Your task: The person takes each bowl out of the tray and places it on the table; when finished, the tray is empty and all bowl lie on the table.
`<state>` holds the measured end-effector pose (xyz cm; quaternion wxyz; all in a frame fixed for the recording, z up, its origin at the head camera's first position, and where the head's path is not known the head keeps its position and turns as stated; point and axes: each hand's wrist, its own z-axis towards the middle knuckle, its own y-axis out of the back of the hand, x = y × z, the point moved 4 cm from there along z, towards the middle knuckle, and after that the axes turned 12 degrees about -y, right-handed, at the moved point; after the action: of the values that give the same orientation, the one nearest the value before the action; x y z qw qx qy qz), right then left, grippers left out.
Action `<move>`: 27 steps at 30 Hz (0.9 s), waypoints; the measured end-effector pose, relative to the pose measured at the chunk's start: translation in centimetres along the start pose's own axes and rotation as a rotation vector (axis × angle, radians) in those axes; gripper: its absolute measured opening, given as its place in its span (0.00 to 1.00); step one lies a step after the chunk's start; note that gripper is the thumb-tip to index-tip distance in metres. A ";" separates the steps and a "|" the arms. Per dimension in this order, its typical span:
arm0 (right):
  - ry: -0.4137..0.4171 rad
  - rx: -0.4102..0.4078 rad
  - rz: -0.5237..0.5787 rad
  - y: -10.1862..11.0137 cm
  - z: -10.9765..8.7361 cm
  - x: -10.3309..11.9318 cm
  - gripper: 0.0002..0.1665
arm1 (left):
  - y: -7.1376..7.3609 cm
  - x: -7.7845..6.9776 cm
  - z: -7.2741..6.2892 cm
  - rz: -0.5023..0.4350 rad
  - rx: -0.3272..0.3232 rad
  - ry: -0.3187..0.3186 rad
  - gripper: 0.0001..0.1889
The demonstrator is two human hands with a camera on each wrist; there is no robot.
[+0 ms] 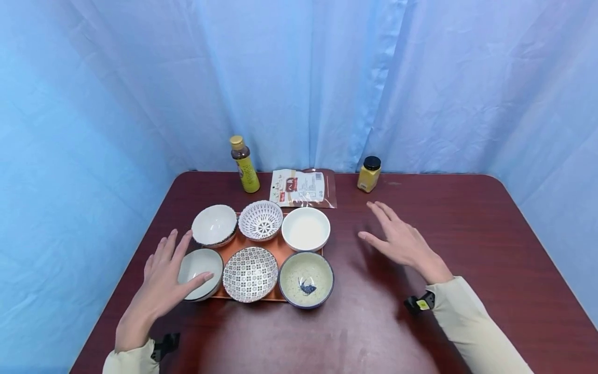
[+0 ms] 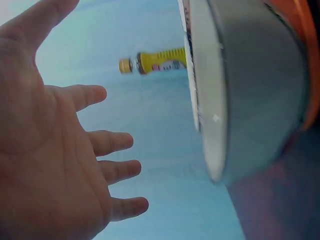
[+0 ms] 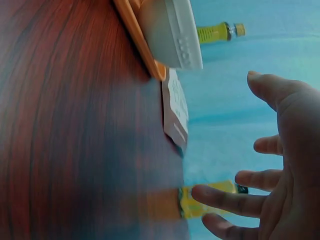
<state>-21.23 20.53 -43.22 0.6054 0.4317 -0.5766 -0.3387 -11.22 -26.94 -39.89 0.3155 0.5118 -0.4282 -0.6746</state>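
Note:
My left hand (image 1: 161, 283) hovers with spread fingers over the grey-white bowl (image 1: 198, 267) at the tray's front left, holding nothing. In the left wrist view its palm faces that bowl's rim, apart from it. My right hand (image 1: 404, 241) is held over the table right of the bowls, fingers spread and empty. An orange tray (image 1: 235, 246) carries two rows of bowls. In the back row are a white bowl with a dark rim (image 1: 215, 224), a petal-patterned bowl (image 1: 260, 221) and a plain white bowl (image 1: 306, 228). A checkered bowl (image 1: 250, 274) and a blue-rimmed fish bowl (image 1: 307, 280) stand in front.
Behind the tray stands a yellow-green bottle (image 1: 245, 169) with a gold cap. Beside it lies a white and brown packet (image 1: 303, 188). A yellow jar (image 1: 369, 175) with a black lid is at the back right. Blue curtains (image 1: 303, 88) surround the dark red table (image 1: 467, 234).

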 end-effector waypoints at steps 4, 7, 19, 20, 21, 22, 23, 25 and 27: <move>0.002 0.054 0.100 -1.3 0.6 0.8 0.49 | -0.7 1.4 -1.1 -0.095 -0.030 0.027 0.54; 0.017 0.085 0.173 -2.2 1.1 1.5 0.48 | -1.6 2.7 -1.8 -0.195 -0.047 0.049 0.54; 0.037 0.270 0.543 -6.0 3.4 4.3 0.42 | -5.5 6.4 -4.0 -0.527 -0.021 0.206 0.61; 0.026 0.294 0.578 -6.3 3.5 4.5 0.42 | -5.6 6.5 -4.0 -0.544 -0.026 0.208 0.61; 0.015 0.319 0.610 -6.7 3.6 4.6 0.42 | -5.6 6.5 -4.0 -0.559 -0.031 0.207 0.61; 0.005 0.335 0.633 -7.0 3.7 4.7 0.42 | -5.7 6.6 -3.9 -0.571 -0.034 0.208 0.62; -0.003 0.347 0.653 -7.4 3.7 4.8 0.42 | -5.7 6.7 -3.9 -0.584 -0.038 0.207 0.62; -0.003 0.373 0.690 -7.9 3.8 5.0 0.43 | -5.7 6.8 -3.7 -0.613 -0.046 0.199 0.61; -0.004 0.394 0.723 -8.2 3.8 5.1 0.43 | -5.9 6.9 -3.6 -0.640 -0.056 0.191 0.61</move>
<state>-23.69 12.09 -48.80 0.5899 0.3082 -0.7463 0.0119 -9.59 -31.30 -48.48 0.1406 0.6724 -0.1955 -0.6999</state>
